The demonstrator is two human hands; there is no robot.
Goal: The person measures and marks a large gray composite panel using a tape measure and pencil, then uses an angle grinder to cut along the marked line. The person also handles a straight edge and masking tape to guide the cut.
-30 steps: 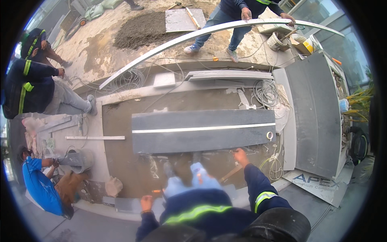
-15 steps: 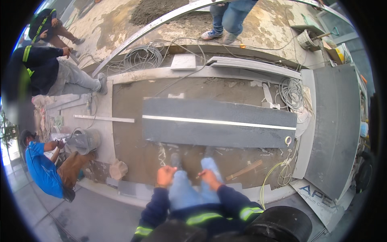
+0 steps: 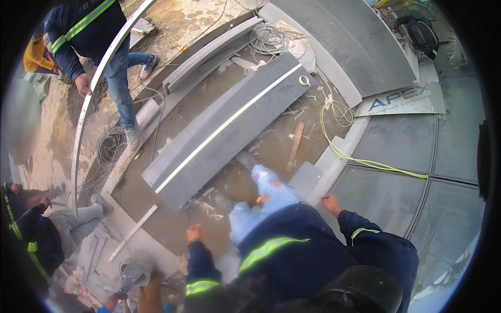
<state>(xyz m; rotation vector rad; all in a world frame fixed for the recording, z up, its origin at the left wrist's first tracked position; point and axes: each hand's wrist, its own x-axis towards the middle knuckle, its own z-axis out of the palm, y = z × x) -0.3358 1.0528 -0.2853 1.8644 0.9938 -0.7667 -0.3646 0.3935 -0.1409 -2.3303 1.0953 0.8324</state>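
My left hand (image 3: 194, 232) is a loose fist beside my left knee, touching nothing outside it; no object shows in it. My right hand (image 3: 331, 205) is out to the right, closed around a small dark-tipped thing too small to name. In front of my legs lies a long dark grey panel (image 3: 224, 148), running from lower left to upper right. A white strip (image 3: 229, 124) stretches lengthwise along it. On its far right end sits a roll of tape (image 3: 300, 80). Both hands are apart from the panel.
A person at upper left holds a long metal bar (image 3: 79, 135). Others sit or crouch at left near a grey bucket (image 3: 136, 268). Cable coils (image 3: 267, 39), a wooden strip (image 3: 295, 146), a yellow-green cable (image 3: 360, 160) and a large grey sheet (image 3: 349, 41) lie around.
My view has turned, so the panel now slants. My hands, earlier close together before my lap, are now spread apart. The bar and the person holding it now show at upper left.
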